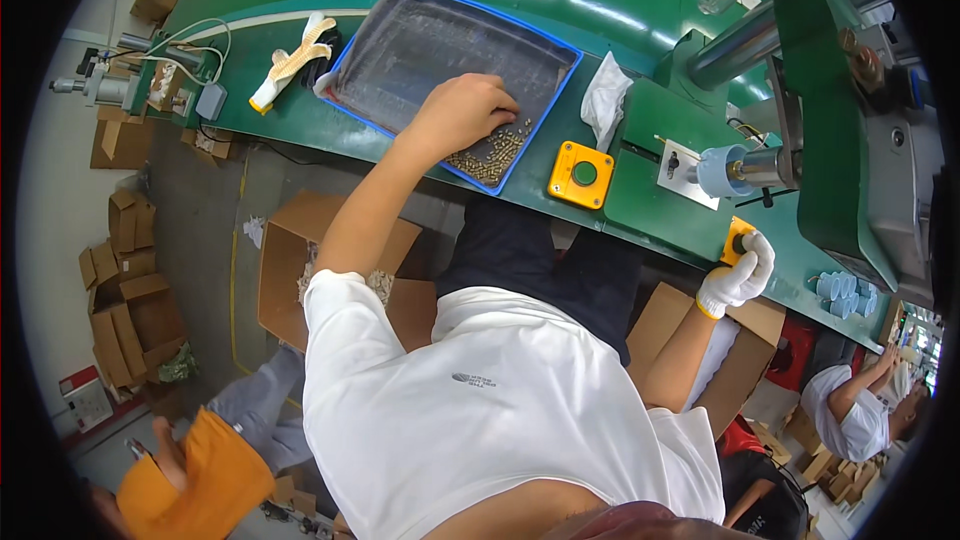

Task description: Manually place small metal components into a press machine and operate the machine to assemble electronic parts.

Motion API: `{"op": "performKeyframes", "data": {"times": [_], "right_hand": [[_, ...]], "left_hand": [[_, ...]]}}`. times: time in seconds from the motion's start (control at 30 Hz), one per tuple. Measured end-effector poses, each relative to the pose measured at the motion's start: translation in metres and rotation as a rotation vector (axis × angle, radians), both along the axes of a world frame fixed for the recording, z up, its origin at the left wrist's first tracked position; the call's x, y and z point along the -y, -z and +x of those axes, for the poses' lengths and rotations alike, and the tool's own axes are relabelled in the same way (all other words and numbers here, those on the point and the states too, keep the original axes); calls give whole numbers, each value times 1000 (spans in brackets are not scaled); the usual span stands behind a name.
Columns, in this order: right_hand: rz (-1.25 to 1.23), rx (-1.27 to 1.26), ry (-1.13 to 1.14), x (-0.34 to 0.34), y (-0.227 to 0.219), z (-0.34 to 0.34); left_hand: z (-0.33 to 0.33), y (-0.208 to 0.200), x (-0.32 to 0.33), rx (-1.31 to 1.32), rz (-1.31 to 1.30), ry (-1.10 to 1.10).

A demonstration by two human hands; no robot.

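My bare left hand point(470, 110) reaches into a blue-rimmed tray point(569, 80), above a heap of small brass-coloured metal pieces point(487, 166) in its near right corner. Its fingers are curled downward and closed; whatever is between the fingertips is hidden. My right hand point(738, 277), in a white glove with a yellow cuff, is at a small yellow button box point(734, 237) by the bench edge. Its fingers lie against the box beside the dark button. A light-blue round part point(719, 172) sits at the press head, above a metal plate point(686, 176) on the green press base.
The green press point(835, 140) stands at right. A yellow box with a green button point(581, 176), crumpled white cloth point(605, 100) and a spare glove point(292, 64) lie around the tray. Light-blue cups point(842, 292) stand far right. Cardboard boxes point(290, 240) sit below the bench; other people are nearby.
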State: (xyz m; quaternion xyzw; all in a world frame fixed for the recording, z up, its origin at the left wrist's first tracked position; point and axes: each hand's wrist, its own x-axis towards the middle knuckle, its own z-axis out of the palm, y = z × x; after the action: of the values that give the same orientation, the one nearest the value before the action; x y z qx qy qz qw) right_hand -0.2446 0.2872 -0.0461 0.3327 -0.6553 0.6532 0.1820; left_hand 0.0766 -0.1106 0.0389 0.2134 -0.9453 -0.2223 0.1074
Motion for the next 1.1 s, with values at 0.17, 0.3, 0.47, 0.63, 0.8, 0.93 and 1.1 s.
{"op": "performKeyframes", "data": {"times": [0.17, 0.3, 0.47, 0.63, 0.8, 0.93, 1.1], "right_hand": [[14, -23, 7, -2, 3, -1], [62, -64, 21, -3, -20, 7], [96, -206, 50, 16, -53, 21], [153, 20, 18, 48, -132, 61], [241, 230, -252, 79, -162, 58], [211, -74, -56, 94, -155, 52], [220, -6, -263, 87, -168, 43]], "left_hand": [[-2, 0, -1, 38, 14, 36], [-19, 2, 11, 103, 35, 146], [17, -10, 5, -5, 163, 20], [-20, -18, -37, -128, 44, 46], [-64, -24, -116, -425, 178, 115], [-81, -10, -140, -492, 212, 128], [-86, 1, -140, -414, 243, 21]]}}
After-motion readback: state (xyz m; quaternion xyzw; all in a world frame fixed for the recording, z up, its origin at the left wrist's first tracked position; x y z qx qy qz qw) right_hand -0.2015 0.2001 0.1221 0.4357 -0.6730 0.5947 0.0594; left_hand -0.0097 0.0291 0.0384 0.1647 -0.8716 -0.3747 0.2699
